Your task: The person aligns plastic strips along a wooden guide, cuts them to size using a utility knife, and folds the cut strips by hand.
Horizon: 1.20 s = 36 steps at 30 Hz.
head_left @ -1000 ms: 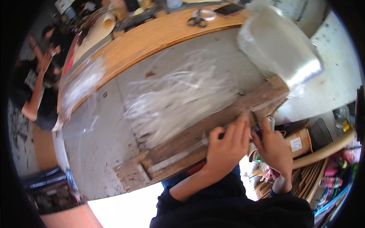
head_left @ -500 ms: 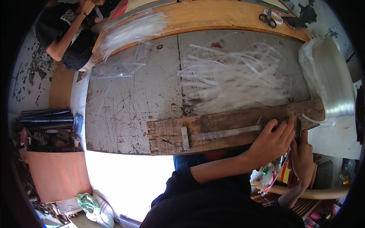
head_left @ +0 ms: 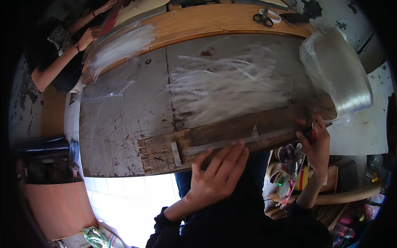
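From where I stand, the left hand (head_left: 219, 171) reaches palm down to the wooden board's (head_left: 231, 128) near edge, fingers stretched and slightly spread, tips by the clear strip (head_left: 269, 135). The right hand (head_left: 317, 146) bends up at the board's right end, thumb and fingers curled around a small red-and-dark tool (head_left: 313, 135). The strip lies lengthwise along the board, flat, narrow and see-through; the board looks brown and scarred.

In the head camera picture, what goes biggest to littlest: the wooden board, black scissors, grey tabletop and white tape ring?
1. Grey tabletop
2. Wooden board
3. Black scissors and white tape ring: they overlap and look too alike to rank.
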Motion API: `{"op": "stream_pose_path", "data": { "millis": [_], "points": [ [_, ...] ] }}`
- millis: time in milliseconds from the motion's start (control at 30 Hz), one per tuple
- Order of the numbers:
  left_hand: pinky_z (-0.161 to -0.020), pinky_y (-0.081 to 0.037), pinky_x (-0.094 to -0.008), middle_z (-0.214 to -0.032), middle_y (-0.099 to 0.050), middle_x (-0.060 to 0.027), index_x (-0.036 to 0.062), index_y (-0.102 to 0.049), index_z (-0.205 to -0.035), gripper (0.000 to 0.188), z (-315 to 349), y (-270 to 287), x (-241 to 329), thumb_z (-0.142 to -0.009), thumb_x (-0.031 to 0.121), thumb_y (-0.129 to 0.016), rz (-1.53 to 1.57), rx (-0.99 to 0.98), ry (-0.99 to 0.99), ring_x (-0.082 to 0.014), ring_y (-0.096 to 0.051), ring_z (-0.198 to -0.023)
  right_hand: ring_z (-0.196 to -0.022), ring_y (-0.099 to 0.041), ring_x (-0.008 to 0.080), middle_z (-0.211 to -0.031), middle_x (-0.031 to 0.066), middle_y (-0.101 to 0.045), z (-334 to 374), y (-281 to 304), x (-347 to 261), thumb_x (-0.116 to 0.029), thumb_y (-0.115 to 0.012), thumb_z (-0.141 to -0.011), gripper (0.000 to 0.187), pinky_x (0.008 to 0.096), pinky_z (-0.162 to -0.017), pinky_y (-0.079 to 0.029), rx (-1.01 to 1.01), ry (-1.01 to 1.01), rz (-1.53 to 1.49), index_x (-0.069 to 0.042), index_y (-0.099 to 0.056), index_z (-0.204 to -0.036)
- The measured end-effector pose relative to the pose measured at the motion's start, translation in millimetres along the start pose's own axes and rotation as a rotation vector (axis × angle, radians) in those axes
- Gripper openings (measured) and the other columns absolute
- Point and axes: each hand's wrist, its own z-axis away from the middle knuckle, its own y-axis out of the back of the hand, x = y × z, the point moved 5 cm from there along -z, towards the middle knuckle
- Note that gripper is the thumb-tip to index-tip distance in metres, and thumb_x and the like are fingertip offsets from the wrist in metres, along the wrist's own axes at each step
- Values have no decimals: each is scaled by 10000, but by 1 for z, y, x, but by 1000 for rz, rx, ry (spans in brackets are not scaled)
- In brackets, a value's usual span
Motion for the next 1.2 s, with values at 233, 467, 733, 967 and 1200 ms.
{"op": "stream_pose_path", "data": {
  "millis": [233,467,733,967,1200],
  "points": [
    [-844,-309,-335,-1053,-598,16,126,-625,-1073,347,7,16,-9,-741,223,-643,-195,-45,243,-94,-569,-894,-466,-480,66,-699,31,-562,2,2,11,63,-629,-715,171,208,-405,-325,8,-116,-213,3,-533,-843],
    [-802,-304,-330,-857,-583,80,170,-674,-981,301,21,25,-8,-692,252,-695,-214,103,210,-60,-514,-713,-402,-409,29,-566,-13,-497,3,9,20,13,-619,-768,96,172,-376,-282,-70,-202,-540,-13,-537,-811],
    [-885,-268,-386,-792,-559,73,188,-662,-980,229,30,42,-42,-751,202,-665,-319,278,508,-59,-497,-716,-401,-435,35,-631,21,-540,-13,-18,-7,-21,-598,-794,119,178,-359,-324,-221,-304,-589,-23,-526,-889],
    [-727,-275,-308,-823,-542,17,111,-657,-914,322,65,40,-42,-609,101,-758,-255,408,511,-107,-470,-732,-434,-455,44,-597,8,-519,-22,-16,6,-39,-566,-815,89,173,-385,-347,-254,-380,-506,-38,-537,-899],
    [-708,-335,-304,-836,-542,-17,107,-649,-840,158,69,40,-51,-736,220,-689,-225,321,596,-156,-494,-749,-595,-539,86,-727,21,-551,-21,-3,5,-98,-603,-823,160,207,-490,-417,-123,-312,-223,-22,-532,-945]
  ]
}}
